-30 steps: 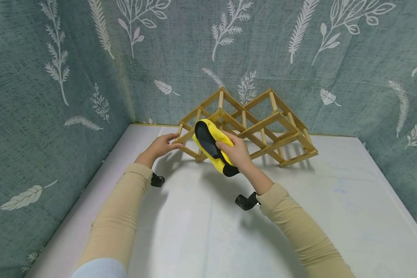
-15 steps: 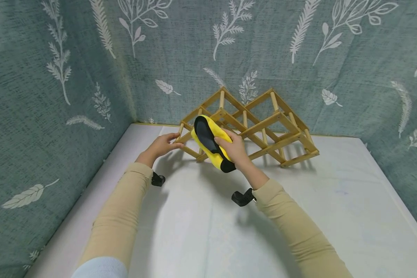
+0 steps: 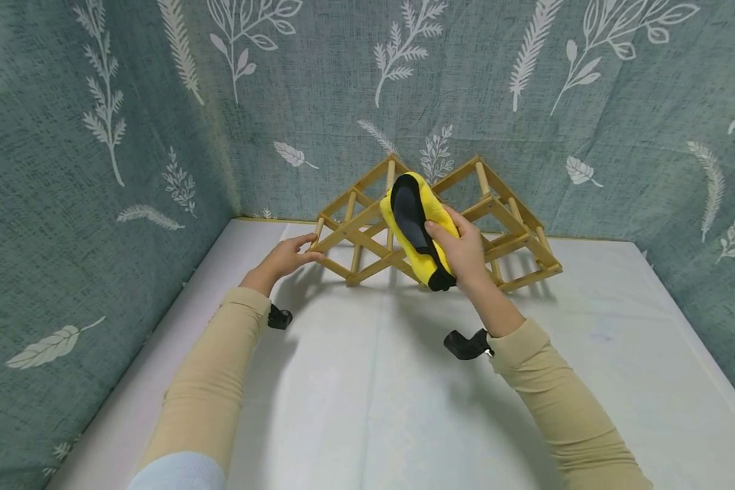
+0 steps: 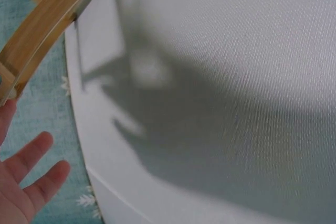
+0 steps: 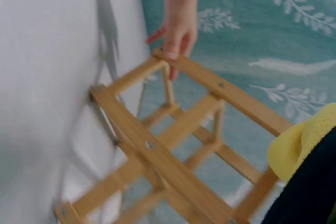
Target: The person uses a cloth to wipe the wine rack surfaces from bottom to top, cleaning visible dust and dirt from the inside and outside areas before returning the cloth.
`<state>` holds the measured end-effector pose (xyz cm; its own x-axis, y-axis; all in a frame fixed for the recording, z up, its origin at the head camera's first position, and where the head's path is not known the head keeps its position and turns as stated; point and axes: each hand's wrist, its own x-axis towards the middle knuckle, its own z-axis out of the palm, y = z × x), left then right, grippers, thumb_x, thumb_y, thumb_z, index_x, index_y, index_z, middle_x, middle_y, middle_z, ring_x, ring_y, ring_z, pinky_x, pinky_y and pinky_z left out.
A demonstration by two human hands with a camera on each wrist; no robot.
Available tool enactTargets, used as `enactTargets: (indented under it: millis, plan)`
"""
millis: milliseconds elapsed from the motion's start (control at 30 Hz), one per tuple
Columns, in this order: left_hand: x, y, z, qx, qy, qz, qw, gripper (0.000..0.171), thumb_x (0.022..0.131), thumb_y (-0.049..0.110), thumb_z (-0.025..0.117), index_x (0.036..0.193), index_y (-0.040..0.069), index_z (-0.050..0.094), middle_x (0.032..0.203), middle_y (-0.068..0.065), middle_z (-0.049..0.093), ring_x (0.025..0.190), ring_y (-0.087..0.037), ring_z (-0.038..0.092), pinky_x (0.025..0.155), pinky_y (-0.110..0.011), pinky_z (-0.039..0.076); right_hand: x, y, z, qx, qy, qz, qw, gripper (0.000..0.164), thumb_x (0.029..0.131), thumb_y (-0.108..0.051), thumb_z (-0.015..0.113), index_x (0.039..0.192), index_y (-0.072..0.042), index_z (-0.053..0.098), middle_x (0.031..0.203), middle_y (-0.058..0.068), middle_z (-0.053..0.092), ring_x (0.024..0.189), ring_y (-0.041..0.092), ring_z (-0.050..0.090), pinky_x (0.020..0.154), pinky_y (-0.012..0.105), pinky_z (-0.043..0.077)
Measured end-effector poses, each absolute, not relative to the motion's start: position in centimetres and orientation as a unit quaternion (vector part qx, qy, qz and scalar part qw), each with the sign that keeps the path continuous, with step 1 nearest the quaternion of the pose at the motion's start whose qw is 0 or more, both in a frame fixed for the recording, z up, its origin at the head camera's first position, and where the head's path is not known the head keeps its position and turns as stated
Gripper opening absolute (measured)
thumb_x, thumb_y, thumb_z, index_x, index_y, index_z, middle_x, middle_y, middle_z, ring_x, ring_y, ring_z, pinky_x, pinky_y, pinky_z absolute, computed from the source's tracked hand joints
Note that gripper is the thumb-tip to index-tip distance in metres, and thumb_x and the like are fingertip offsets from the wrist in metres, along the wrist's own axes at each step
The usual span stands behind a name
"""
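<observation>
Teal leaf-print fabric (image 3: 324, 95) fills the back, the white worktop (image 3: 343, 388) spreads below, and on it stands the wooden lattice rack (image 3: 511, 218), its long axis running left to right. It looks stiff and light, best held by an end bar.

Up in front of the rack's middle, off the worktop, here's a yellow-and-black soft shoe (image 3: 409, 211): black sole towards us, long axis slanting from upper left to lower right, what looks like the toe uppermost. Probably light, floppy, hard to damage, with a good hold around its middle; whether it touches the rack, I can't tell.

The right hand (image 3: 464, 250) grips its side, thumb over the sole; the left hand (image 3: 284, 257) pinches the rack's left end, other fingers spread.
</observation>
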<state>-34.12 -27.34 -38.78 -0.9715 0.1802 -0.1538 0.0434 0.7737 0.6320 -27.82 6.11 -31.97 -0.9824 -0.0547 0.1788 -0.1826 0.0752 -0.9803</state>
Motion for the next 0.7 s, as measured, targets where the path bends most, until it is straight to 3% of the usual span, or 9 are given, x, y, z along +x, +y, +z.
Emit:
enactTargets:
  millis: [267,467,600,700]
  plan:
    - [-34.3,-27.4,-38.9,0.062,0.936,0.333,0.101,0.069,0.088,0.042,0.057,0.145,0.016,0.028,0.149,-0.015,0.025,0.131,-0.042,0.029,0.103,-0.054,0.029,-25.9,12.6,-31.0,0.061,-0.696,0.705,0.121,0.051,0.087,-0.023,0.063,0.134,-0.011,0.049,0.104,-0.004,0.055,0.082,0.008,0.057,0.064,0.015,0.049]
    - [-34.2,-27.4,-38.8,0.063,0.933,0.34,0.102,0.076,0.084,0.049,0.058,0.146,0.017,0.028,0.15,-0.015,0.024,0.131,-0.042,0.029,0.103,-0.054,0.03,-24.8,17.6,-32.1,-0.021,-0.728,0.669,0.152,0.055,0.086,-0.026,0.064,0.136,-0.012,0.046,0.103,-0.011,0.052,0.083,0.005,0.054,0.062,0.01,0.047]
    - [-34.1,-27.4,-38.9,0.062,0.93,0.347,0.103,0.072,0.087,0.043,0.058,0.146,0.017,0.028,0.149,-0.015,0.024,0.131,-0.043,0.029,0.103,-0.055,0.029,-24.2,20.4,-33.9,-0.074,-0.734,0.657,0.157,0.053,0.086,-0.026,0.064,0.135,-0.014,0.048,0.1,-0.013,0.052,0.082,0.003,0.052,0.061,0.009,0.046]
    - [-34.0,-27.4,-38.9,0.061,0.929,0.35,0.103,0.069,0.088,0.041,0.058,0.146,0.016,0.028,0.149,-0.015,0.024,0.131,-0.042,0.029,0.103,-0.054,0.03,-23.6,22.2,-35.3,-0.116,-0.758,0.623,0.154,0.052,0.088,-0.029,0.06,0.137,-0.017,0.045,0.108,-0.009,0.052,0.083,0.0,0.051,0.063,0.008,0.045]
